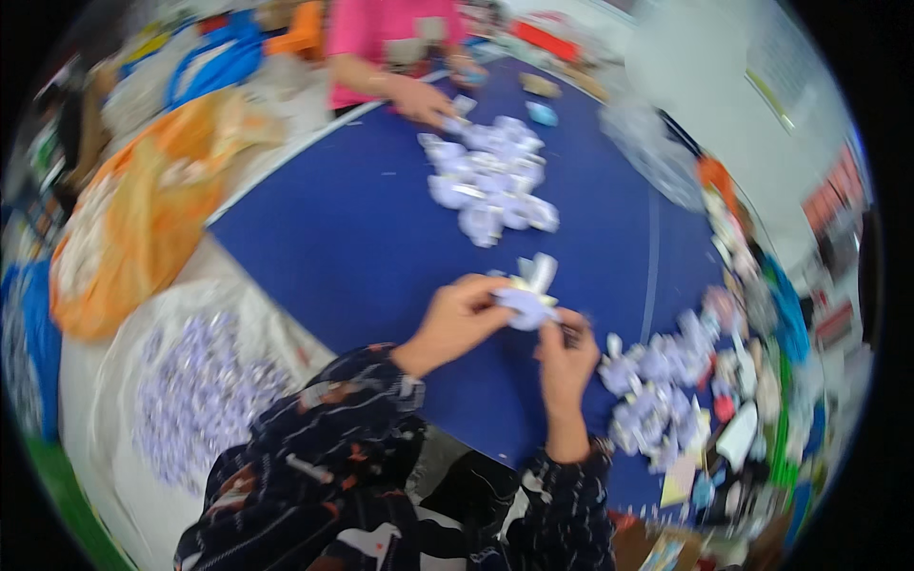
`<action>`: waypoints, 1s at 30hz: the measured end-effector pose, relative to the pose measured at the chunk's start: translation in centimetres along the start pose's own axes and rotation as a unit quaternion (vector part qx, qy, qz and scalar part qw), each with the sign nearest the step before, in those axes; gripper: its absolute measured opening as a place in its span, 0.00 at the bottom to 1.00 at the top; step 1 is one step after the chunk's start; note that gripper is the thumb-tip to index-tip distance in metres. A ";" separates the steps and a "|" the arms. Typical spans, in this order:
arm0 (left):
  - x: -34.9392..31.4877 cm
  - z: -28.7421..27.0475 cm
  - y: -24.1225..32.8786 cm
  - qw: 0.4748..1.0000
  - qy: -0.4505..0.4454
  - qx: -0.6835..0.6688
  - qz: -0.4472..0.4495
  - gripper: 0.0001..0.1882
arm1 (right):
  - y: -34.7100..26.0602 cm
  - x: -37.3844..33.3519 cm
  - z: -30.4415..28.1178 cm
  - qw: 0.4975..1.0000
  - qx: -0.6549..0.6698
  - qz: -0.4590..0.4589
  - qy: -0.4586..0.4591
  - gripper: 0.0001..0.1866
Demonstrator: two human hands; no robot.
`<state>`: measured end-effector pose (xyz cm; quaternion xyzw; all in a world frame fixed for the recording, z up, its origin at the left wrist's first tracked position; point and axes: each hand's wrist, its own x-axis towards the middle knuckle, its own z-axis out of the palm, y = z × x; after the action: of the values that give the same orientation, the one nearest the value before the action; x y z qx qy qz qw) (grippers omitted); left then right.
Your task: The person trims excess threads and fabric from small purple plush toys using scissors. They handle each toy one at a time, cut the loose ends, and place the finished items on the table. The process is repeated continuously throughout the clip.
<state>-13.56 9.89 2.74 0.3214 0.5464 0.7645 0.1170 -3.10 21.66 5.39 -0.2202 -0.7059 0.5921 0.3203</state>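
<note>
Over the blue tabletop [362, 228] I hold a small lavender fabric piece with upright pale flaps [526, 303], perhaps a plush toy part. My left hand [457, 319] pinches its left side between thumb and fingers. The lower right edge of the same piece is gripped by my right hand [568, 354], its fingers closed. Blur hides the finer detail of the piece. Beyond my hands lies a heap of similar lavender pieces [490, 181]. Another pile of lavender pieces [657, 400] sits to the right of my right hand.
Across the table a co-worker in a pink top reaches a hand [419, 100] to the far heap. At left, a white sack [114, 419] holds many lavender pieces, beside an orange bag [157, 224]. Clutter [752, 409] lines the right edge, near a clear plastic bag [647, 147].
</note>
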 end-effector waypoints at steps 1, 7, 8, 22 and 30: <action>0.1 0.3 -0.5 1.000 0.002 -0.022 -0.009 0.16 | 0.2 0.1 -0.1 0.999 0.036 -0.003 0.003 0.08; 0.0 0.6 0.8 0.996 -0.032 -0.040 -0.071 0.16 | -0.2 -0.2 -0.9 0.997 0.075 -0.004 -0.033 0.10; -0.1 0.5 1.0 0.995 -0.035 -0.043 -0.085 0.16 | -0.3 -0.3 -0.9 0.996 0.088 -0.002 -0.034 0.10; 0.7 -5.6 1.8 0.755 -0.145 -0.635 -0.078 0.19 | -0.2 -0.1 -1.1 0.988 0.140 0.001 -0.061 0.13; 1.5 -5.0 1.5 0.890 0.113 -0.421 -0.133 0.12 | -0.4 -0.3 -1.0 0.992 0.112 0.014 -0.065 0.13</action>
<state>-17.59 6.33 3.65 0.0779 0.2204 0.9312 0.2798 -2.13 22.06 5.77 -0.1539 -0.6515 0.6847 0.2881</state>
